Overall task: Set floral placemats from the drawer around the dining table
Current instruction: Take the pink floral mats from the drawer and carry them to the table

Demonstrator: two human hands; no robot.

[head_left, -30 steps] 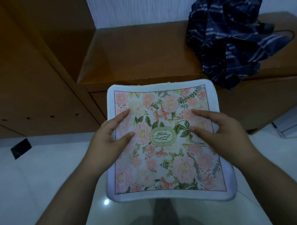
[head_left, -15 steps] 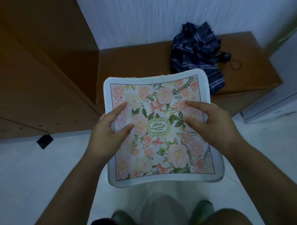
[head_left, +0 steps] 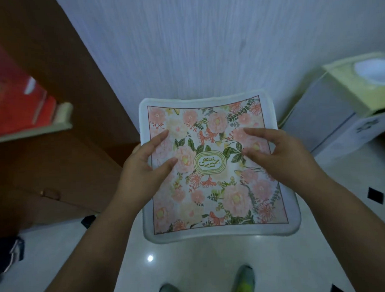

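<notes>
1. Pink-flowered placemat (head_left: 212, 188) is held flat in the air by both hands, one pinching each side edge, thumbs on top and fingers underneath.
2. Left hand (head_left: 142, 167) grips the left edge; right hand (head_left: 281, 155) grips the right edge, level with the green oval label between them.
3. Below the grip lies glossy white floor (head_left: 191, 266), with two shoes (head_left: 244, 279) at the bottom.
4. Left of the grip stands brown wooden furniture (head_left: 56, 161); further out is a red box (head_left: 13, 106).
5. Right of the grip sits a white carton (head_left: 343, 105) against the wall (head_left: 194, 47).
</notes>
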